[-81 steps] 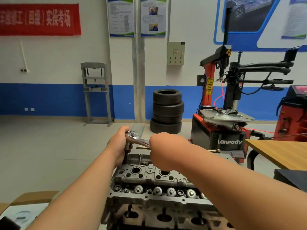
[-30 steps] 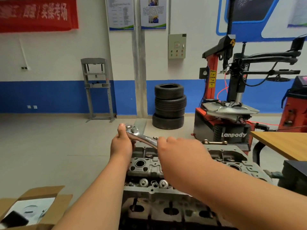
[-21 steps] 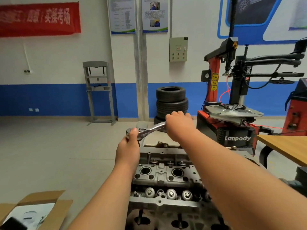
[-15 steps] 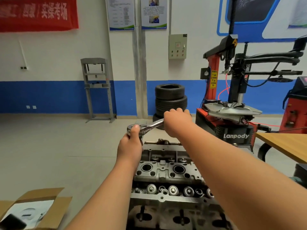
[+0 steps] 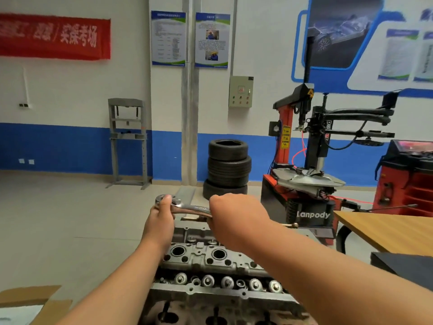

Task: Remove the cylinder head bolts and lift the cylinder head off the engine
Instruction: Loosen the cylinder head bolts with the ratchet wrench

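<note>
While the cylinder head (image 5: 210, 259) sits on the engine block (image 5: 210, 308), a ratchet (image 5: 194, 208) stands over its far end; the bolt below is hidden. Left hand (image 5: 161, 219) steadies the ratchet's head, fingers (image 5: 166, 204) curled round it. Right hand (image 5: 234, 219) is fisted round the handle. Risk: a tilted socket slips under pull, rounding the bolt and bashing knuckles.

The handle of the ratchet (image 5: 190, 208) has been swung back towards the person. Half a second ago it was angled up and away to the right; now it is laid nearly level, sloping slightly down. The right hand (image 5: 234, 215) gripping it has been drawn nearer and lower.
</note>
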